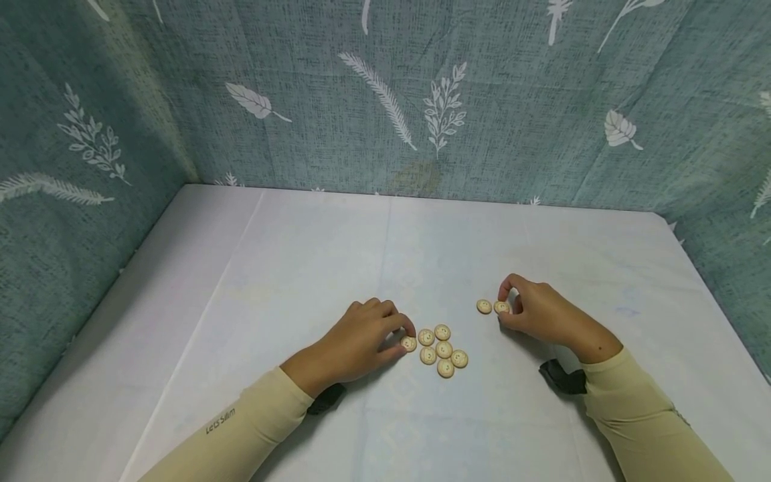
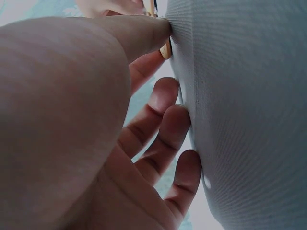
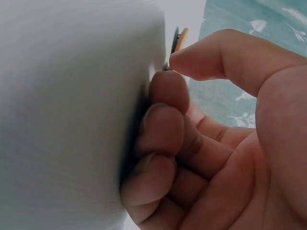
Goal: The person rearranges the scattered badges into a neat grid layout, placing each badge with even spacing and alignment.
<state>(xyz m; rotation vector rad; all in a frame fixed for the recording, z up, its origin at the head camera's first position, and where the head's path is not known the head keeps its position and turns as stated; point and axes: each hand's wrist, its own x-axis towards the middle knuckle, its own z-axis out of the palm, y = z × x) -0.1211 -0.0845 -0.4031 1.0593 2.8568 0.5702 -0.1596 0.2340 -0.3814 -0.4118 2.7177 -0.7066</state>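
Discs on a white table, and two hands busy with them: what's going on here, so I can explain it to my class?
A person's left hand holds a small round disc between its fingers, next to a loose cluster of six discs. The right hand pinches another disc, with a single disc just beside it. The cluster lies between the hands on the white table.

Left hand, right hand at pale discs
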